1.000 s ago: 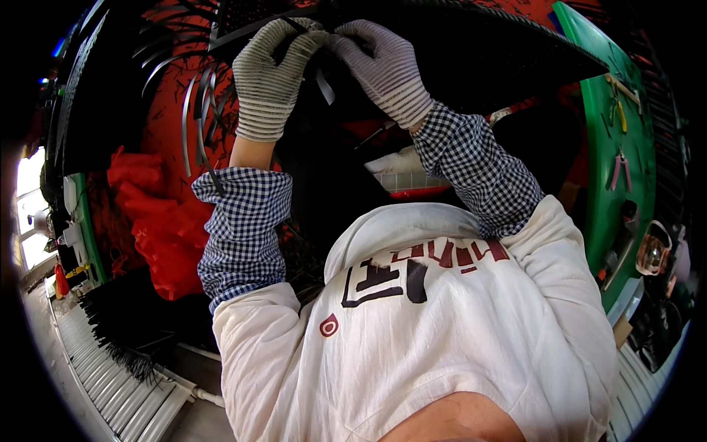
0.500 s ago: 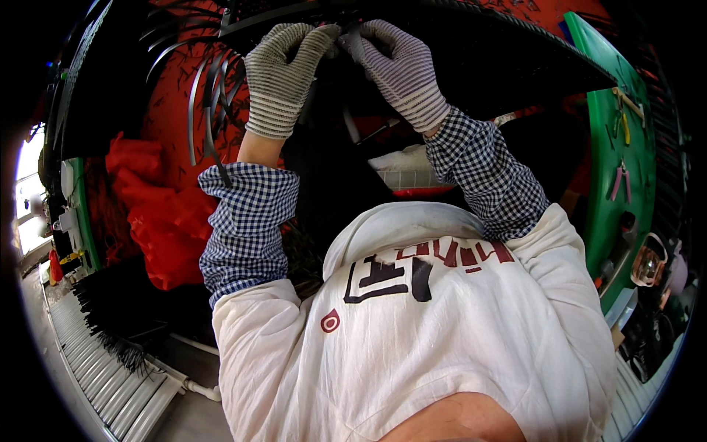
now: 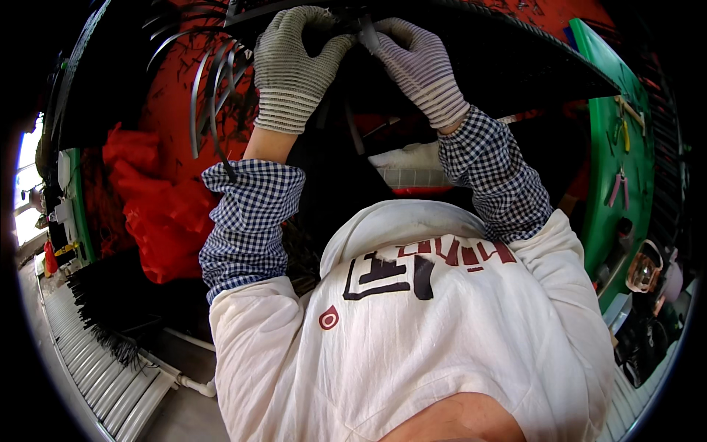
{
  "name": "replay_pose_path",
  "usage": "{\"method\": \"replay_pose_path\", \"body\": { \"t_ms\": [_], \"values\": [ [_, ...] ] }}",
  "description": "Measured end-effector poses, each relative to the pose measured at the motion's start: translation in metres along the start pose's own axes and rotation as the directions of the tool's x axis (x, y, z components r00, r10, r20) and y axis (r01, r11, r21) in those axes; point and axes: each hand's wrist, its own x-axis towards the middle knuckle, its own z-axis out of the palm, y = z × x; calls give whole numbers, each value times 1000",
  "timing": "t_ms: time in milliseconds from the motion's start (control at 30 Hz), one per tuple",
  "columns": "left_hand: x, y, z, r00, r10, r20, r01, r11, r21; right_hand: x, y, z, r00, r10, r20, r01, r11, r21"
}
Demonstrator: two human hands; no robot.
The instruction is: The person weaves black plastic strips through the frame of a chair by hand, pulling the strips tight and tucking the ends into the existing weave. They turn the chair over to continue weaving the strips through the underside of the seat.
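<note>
Both my hands wear grey-and-white striped knit gloves and are raised at the edge of a dark woven panel [image 3: 508, 51]. A short, flat grey strip [image 3: 367, 34] stands out at the fingertips of my right hand [image 3: 421, 68], pinched between thumb and fingers. My left hand [image 3: 298, 70] is just beside it, its thumb reaching toward the strip and its fingers curled over the dark edge. Whatever the left fingers hold is lost in the shadow. Several loose, flat black strips [image 3: 213, 96] hang in curves left of my left hand.
Red cloth [image 3: 166, 214] is heaped at the left, above a roller conveyor [image 3: 110, 361] and black bristle-like strands [image 3: 110, 317]. On the right, a green board [image 3: 607, 162] carries pliers with pink handles [image 3: 619, 188] and a hammer [image 3: 630, 110]. Dark scraps litter the red surface beyond.
Both hands have shifted slightly to the right. The left thumb has spread away from its forefinger, and the grey strip now shows more clearly at my right fingertips.
</note>
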Motion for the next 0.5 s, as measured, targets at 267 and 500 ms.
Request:
{"method": "replay_pose_path", "body": {
  "t_ms": [267,500],
  "values": [
    [-5,2,3,999,-51,-6,51,999,-10,0,-7,-3,994,110,15,-106,978,-180],
    [0,6,4,999,13,-30,-13,1000,19,1,-12,0,993,108,-54,-111,993,-49]
  ]
}}
